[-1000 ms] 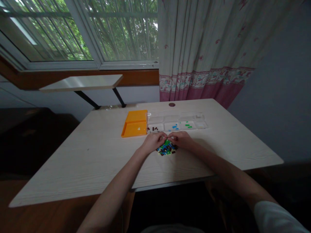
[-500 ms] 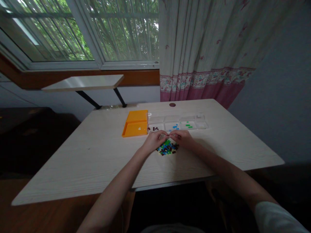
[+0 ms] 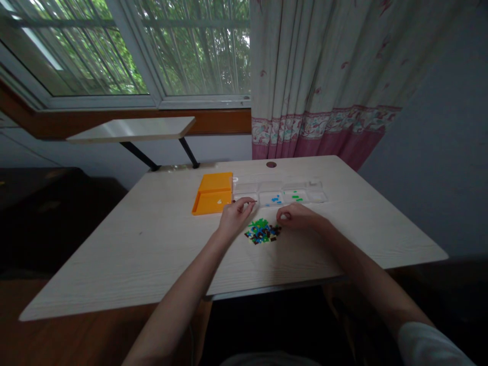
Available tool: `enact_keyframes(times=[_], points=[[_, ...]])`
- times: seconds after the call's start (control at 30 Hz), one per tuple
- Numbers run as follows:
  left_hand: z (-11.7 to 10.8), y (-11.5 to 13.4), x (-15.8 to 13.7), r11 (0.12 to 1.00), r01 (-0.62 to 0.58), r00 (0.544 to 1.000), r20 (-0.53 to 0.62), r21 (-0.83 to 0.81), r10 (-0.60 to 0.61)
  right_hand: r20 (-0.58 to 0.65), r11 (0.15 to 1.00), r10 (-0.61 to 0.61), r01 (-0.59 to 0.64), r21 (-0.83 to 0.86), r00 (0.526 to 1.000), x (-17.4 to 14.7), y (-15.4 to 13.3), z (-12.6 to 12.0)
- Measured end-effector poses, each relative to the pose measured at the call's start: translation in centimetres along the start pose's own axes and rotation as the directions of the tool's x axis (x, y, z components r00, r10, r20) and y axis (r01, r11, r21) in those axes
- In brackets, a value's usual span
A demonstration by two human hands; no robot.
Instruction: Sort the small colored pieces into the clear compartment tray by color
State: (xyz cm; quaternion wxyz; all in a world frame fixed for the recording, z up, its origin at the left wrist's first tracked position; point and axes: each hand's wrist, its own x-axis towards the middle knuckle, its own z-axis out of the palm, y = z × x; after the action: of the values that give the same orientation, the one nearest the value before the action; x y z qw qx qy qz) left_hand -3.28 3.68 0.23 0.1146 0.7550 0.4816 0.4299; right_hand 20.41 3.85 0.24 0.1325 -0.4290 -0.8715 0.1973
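Observation:
Between the thumb and forefinger of my left hand (image 3: 235, 216) is a small dark brown brick (image 3: 255, 202), held over the near edge of the clear box's left compartment. My right hand (image 3: 299, 216) is closed, its fingers curled, just right of the pile; whether anything is pinched in it is hidden. Below and between the hands lies a heap of tiny mixed bricks (image 3: 263, 232) in green, blue, brown and cream. Behind them stands an open clear compartment box (image 3: 270, 205). Blue bricks (image 3: 275, 199) lie in its middle compartment and green bricks (image 3: 296, 197) in the right one.
An open orange case (image 3: 206, 197) with a few white bits (image 3: 219, 202) sits left of the clear box. A raised shelf (image 3: 141, 129) stands on the table's (image 3: 152, 249) back left. A round cable hole (image 3: 271, 164) is near the back edge, before the curtain (image 3: 290, 76).
My hands were touching above the heap and have parted. The left went left to the box with the brown brick; the right drew back a little to the right.

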Motion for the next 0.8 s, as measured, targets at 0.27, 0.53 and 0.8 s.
enact_keyframes(times=[0.27, 0.53, 0.8], points=[[0.2, -0.4, 0.0, 0.999, -0.014, 0.998, -0.055, -0.031, 0.012, 0.116, 0.999, 0.039, -0.042, 0.026, 0.992, 0.1, -0.8, -0.3], [-0.5, -2.0, 1.0, 0.957, 0.242, 0.969, -0.097, 0.158, -0.229, 0.095, 0.997, 0.075, -0.077, 0.019, 0.993, 0.2, -0.4, 0.1], [-1.0, -3.0, 1.3, 0.832, 0.397, 0.915, -0.099, 0.387, -0.391, 0.096, 0.997, 0.062, -0.066, 0.039, 0.993, 0.2, -0.2, -0.1]])
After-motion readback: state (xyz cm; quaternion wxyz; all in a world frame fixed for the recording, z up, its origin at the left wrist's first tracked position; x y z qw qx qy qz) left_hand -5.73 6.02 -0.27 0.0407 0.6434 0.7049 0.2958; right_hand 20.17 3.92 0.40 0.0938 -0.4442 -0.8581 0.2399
